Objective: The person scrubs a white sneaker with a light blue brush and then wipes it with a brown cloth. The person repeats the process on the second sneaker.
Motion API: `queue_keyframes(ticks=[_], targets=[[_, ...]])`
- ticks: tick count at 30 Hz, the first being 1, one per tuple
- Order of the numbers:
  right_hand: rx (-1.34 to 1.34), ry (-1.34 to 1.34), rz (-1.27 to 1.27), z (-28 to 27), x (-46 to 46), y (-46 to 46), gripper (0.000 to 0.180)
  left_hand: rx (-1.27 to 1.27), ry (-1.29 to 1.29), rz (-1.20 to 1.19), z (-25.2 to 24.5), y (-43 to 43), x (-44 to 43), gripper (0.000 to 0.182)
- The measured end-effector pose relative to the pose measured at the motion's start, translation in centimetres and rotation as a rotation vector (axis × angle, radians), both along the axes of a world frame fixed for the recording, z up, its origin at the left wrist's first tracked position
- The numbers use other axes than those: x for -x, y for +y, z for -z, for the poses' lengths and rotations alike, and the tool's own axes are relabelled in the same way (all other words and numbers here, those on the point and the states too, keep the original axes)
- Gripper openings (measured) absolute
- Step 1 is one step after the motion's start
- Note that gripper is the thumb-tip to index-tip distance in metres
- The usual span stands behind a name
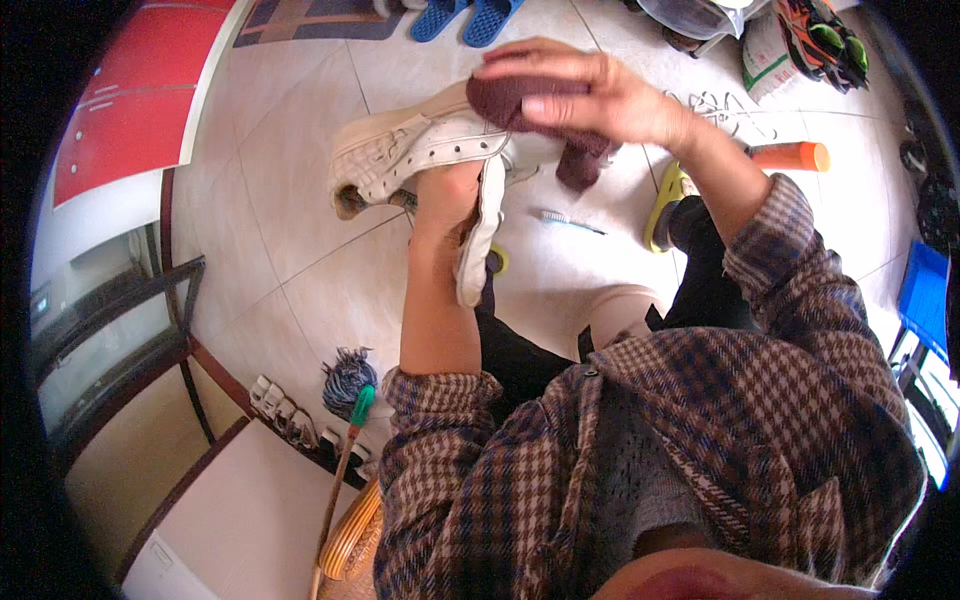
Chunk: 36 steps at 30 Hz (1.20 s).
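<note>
My left hand (450,195) reaches into a white lace-less sneaker (420,135) and holds it up from inside; its fingers are hidden in the shoe. The shoe's tongue hangs down over my wrist. My right hand (577,90) grips a dark maroon cloth (525,97) against the toe end of the shoe, and a fold of the cloth dangles below. On the tiled floor beneath lies a small brush with white bristles (556,217), shaped like a toothbrush. White shoelaces (720,112) lie on the floor beyond my right wrist.
An orange cylinder (795,156) lies near my right forearm. Blue slippers (487,19) and a mat (315,22) are at the top. A mop (349,382) and several shoes (285,412) stand lower left, near a glass-and-metal stand (112,315). A blue container (924,300) is at right.
</note>
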State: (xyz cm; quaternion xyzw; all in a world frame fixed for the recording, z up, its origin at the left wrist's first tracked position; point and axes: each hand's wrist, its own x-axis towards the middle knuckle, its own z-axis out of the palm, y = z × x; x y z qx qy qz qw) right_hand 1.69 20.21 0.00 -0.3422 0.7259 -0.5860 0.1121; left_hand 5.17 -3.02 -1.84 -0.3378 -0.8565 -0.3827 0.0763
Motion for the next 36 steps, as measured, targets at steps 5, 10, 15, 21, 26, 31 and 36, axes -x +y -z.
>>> queue_keyframes(ticks=[5,10,15,21,26,31,36], targets=[[-0.295,0.516,0.186,1.7,-3.1,-3.6,0.041,-0.385,-0.662,-0.069,1.2,2.2,-2.4,0.037],[-0.192,0.363,0.329,1.6,-2.8,-5.3,0.04,-0.443,-0.555,0.059,2.7,3.2,-2.2,0.035],[-0.192,0.538,0.445,1.9,-1.3,-5.8,0.032,-0.241,-0.439,0.126,2.4,4.5,-3.1,0.047],[-0.315,0.555,0.67,4.6,2.9,-3.0,0.027,-0.005,-0.345,0.374,1.0,4.5,-5.6,0.025],[0.245,-0.085,0.911,4.8,7.1,1.2,0.031,-0.072,-0.296,0.378,0.5,3.3,-5.4,0.015],[0.529,-0.124,0.721,2.9,7.0,1.9,0.036,-0.257,-0.459,0.251,-0.6,2.4,-4.2,0.02],[0.023,0.048,0.613,2.7,2.4,-1.1,0.041,-0.38,-0.453,0.114,-0.7,1.4,-4.3,0.025]])
